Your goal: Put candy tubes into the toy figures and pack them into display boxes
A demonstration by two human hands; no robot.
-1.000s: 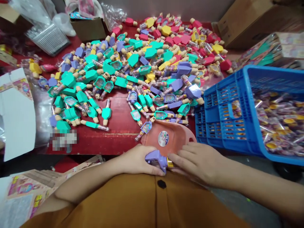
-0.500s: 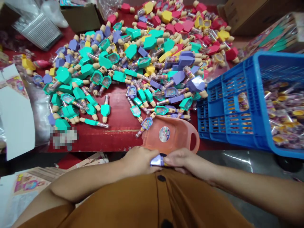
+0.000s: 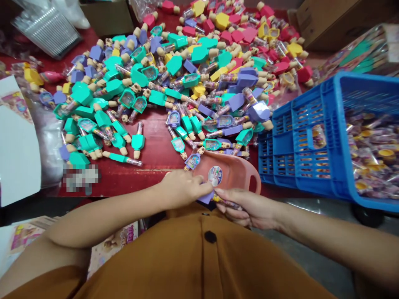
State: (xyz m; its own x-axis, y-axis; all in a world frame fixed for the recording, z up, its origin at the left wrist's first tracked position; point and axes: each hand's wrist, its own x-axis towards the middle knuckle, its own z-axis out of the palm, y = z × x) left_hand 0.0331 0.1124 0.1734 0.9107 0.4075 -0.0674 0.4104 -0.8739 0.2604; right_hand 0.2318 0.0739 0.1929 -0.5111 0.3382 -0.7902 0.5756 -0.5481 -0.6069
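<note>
two hands on one purple toy (image 3: 206,197), just at near side of pink tray (image 3: 241,172): left hand (image 3: 182,189) closed over body, right hand (image 3: 260,204) gripping clear tube (image 3: 231,204). change: hands further forward, tube, hidden half-second ago, now showing; seemingly joined to body. beyond, piled toys (image 3: 199,55); blue crate (image 3: 331,137) rightward.

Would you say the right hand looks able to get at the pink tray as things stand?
Probably yes: the pink tray lies just beyond the right hand, its right end unblocked, though that hand is occupied with the purple toy.
</note>
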